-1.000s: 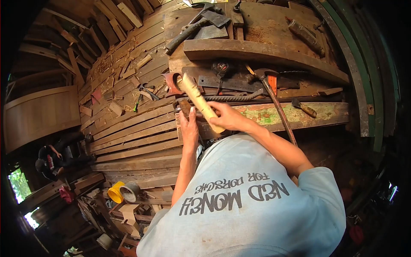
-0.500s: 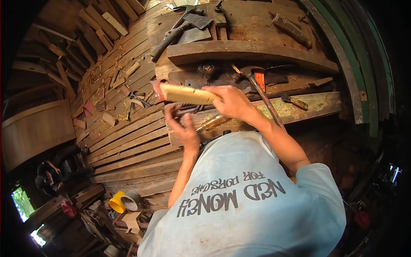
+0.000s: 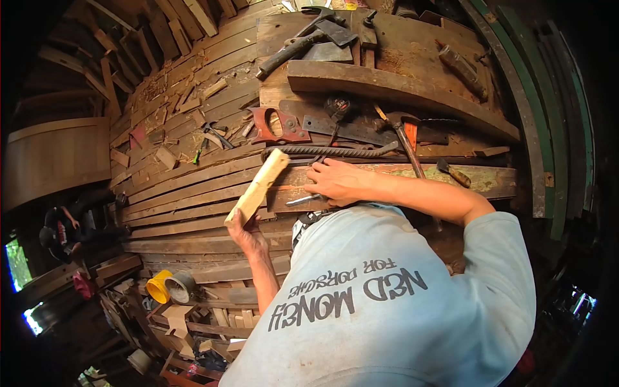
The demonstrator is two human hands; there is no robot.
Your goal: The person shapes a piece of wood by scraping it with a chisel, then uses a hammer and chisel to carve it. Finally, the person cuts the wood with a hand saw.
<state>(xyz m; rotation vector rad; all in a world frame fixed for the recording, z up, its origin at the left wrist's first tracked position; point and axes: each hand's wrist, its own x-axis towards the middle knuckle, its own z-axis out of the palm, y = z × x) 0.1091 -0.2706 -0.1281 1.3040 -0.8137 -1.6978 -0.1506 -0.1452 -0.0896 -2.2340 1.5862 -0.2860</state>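
My left hand [image 3: 246, 233] is closed around the lower end of a pale wooden block [image 3: 259, 188], which is raised and tilted with its far end near the bench's left edge. On the bench near my waist, my right hand [image 3: 330, 182] is curled over the handle of a chisel [image 3: 303, 200]. Only the chisel's metal blade shows, pointing left; the fingers hide its handle. Just beyond that hand lies a twisted iron bar [image 3: 335, 152]. A handsaw with a red handle [image 3: 263, 126] lies farther back.
A hammer [image 3: 406, 140], a brush-like tool with a wooden handle [image 3: 459, 177] and an orange item [image 3: 411, 131] lie to the right. A curved timber [image 3: 400, 93] crosses the bench. Wood scraps litter the floor [image 3: 213, 55]. Another person [image 3: 71, 226] is at far left.
The wooden block has passed from my right hand to my left and moved down and left. My right hand has come down onto the chisel. The view has shifted.
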